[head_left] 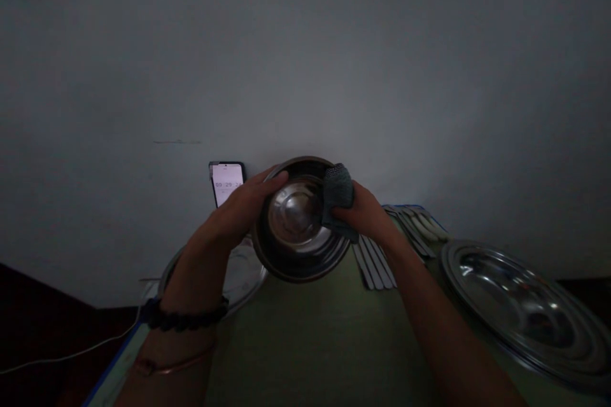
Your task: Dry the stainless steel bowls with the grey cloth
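A shiny metal bowl (296, 213) is held up over the table, tilted so its inside faces me. My left hand (248, 203) grips its left rim, the thumb over the edge and the fingers hidden behind. At the opposite rim, my right hand (360, 210) is closed on a grey-green cloth (338, 194). The cloth is folded over the bowl's right edge and touches it. Dark beads and a thin reddish band circle my left wrist.
A lit phone (226, 179) leans against the wall behind my left hand. Below that hand lies a metal plate (243, 273). Flat-handled cutlery (375, 264) lies in rows behind my right arm. Large metal plates (520, 305) are stacked at the right. A white cable (71, 356) hangs at the left.
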